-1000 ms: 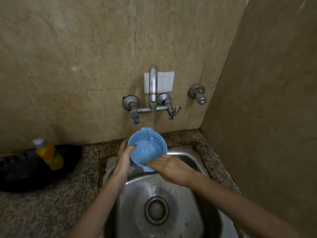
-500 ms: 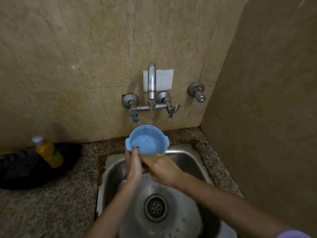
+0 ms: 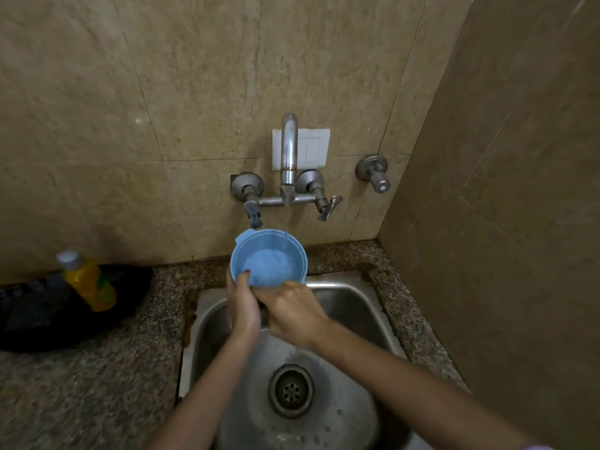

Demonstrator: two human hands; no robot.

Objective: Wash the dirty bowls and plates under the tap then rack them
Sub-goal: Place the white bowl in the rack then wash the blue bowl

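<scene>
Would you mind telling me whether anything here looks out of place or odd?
The yellow bottle leans tilted on a dark bag on the counter, not upright. A white switch-like plate sits directly behind the running tap, an odd spot.

At nine o'clock, on the speckled granite bench (image 3: 97,384): a yellow bottle (image 3: 89,282) with a grey cap and a green label. Leans a little to the left, set on a crumpled black bag (image 3: 39,313) that lies against the wall. At twelve o'clock, fixed flat to the beige tiled wall (image 3: 194,76): a white switch plate (image 3: 313,147). Toward one o'clock, just beside the plate: a lone metal wall valve (image 3: 373,172) with a round knob. At three o'clock: a side wall (image 3: 519,190), meeting the other in a corner.
</scene>
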